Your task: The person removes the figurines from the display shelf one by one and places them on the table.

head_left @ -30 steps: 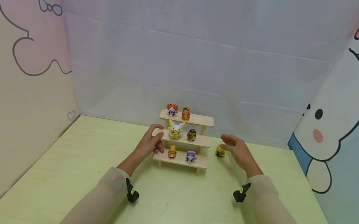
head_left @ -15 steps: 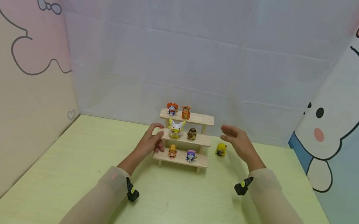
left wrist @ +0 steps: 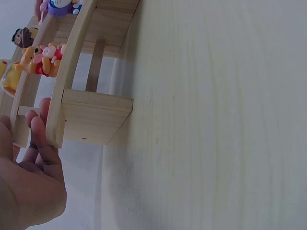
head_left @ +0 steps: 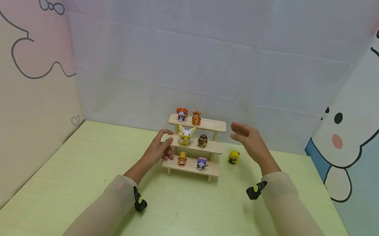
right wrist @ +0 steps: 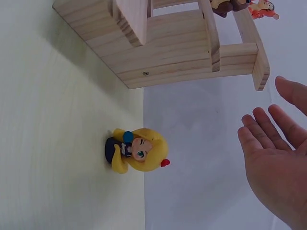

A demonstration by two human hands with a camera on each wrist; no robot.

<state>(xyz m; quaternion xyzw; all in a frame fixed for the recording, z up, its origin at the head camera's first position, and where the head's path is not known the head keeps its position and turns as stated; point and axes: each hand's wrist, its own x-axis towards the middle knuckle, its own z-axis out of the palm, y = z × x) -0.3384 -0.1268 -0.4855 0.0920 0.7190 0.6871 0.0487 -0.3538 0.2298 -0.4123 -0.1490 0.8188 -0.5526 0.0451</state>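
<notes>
A three-tier wooden shelf (head_left: 215,127) stands at the back middle of the green table (head_left: 175,224). Small toy figures sit on each tier, among them a white and yellow one (head_left: 185,136) and a purple one (head_left: 202,164). My left hand (head_left: 159,149) rests against the shelf's left end (left wrist: 96,117), fingers (left wrist: 41,132) nearly straight along its edge. My right hand (head_left: 247,139) hovers open and flat beside the top tier, holding nothing. Below it a yellow figure (head_left: 233,157) stands on the table just right of the shelf (right wrist: 168,57), the same yellow figure (right wrist: 136,151) apart from my right hand (right wrist: 278,163).
White cloth hangs behind the shelf. Cartoon-printed walls (head_left: 17,43) close in the table on the left and right. The green tabletop stretches from the shelf to the near edge.
My right hand has lifted off from beside the yellow figure and drifted up and left to the top tier's level. The left hand and the shelf have not moved.
</notes>
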